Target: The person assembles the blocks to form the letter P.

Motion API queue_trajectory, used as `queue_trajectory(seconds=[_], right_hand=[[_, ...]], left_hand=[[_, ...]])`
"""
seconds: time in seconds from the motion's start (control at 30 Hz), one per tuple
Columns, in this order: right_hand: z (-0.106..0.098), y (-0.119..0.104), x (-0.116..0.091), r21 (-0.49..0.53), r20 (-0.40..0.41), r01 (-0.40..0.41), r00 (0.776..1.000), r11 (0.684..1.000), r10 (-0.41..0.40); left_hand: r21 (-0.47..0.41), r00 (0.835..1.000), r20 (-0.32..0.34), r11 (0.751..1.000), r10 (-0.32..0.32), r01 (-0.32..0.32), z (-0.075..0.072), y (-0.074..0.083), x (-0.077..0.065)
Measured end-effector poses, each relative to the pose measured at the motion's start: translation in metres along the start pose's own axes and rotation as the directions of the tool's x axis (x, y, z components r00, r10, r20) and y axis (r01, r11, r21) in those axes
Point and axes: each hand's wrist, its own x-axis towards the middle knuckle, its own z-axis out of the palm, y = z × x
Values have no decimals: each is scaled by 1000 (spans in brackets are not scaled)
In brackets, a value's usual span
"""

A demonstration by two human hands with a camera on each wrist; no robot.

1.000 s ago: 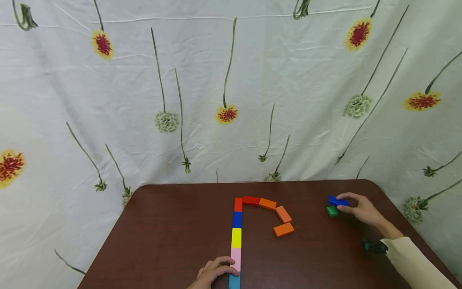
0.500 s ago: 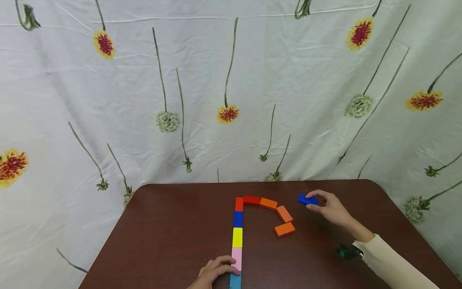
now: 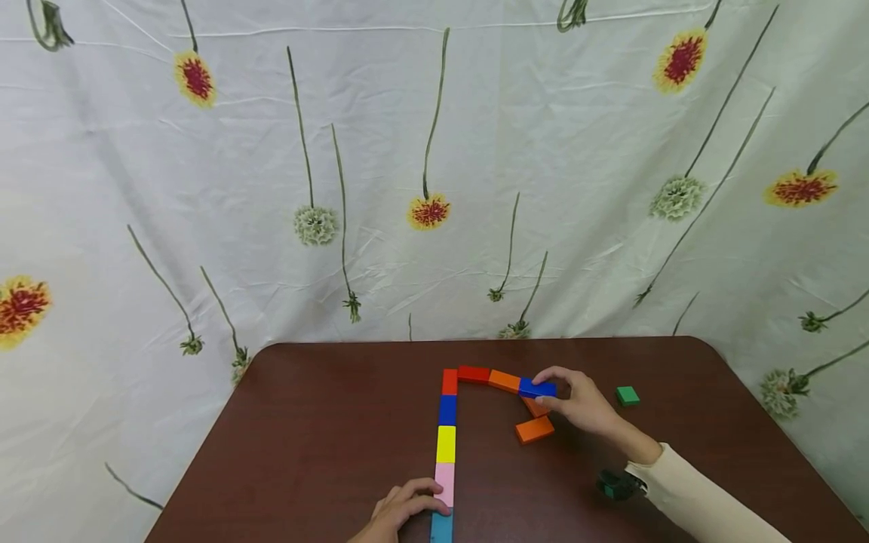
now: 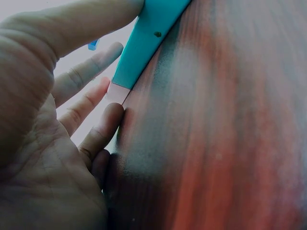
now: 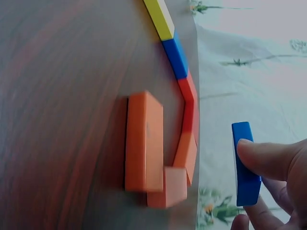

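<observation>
Blue block (image 3: 537, 389), in right grip (image 3: 585, 406), left end protruding

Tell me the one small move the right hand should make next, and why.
Probably carry the held blue block toward the near orange block and lower it by that block's left end: the right hand pinches it in the air, partly hiding a coral block in the head view, and a gap separates the near orange block from the yellow block.
</observation>
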Motion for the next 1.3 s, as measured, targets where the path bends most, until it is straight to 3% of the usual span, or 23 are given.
queue_trajectory(seconds=[0.33,0.67,1.3], right_hand=[[36,-15,-3,-115,-56,43,997,993,-49],[71,-22,-11,-172,15,104,995,980,-103],[80,-13,-14,-268,14,90,996,959,-90]], left_hand=[[5,1000,-17,1000,11,-11,2,-1,1],[-1,1000,-12,1000,17,-17,2,-4,2],[-18,1000,8,1000,-16,16,1,-1,2]])
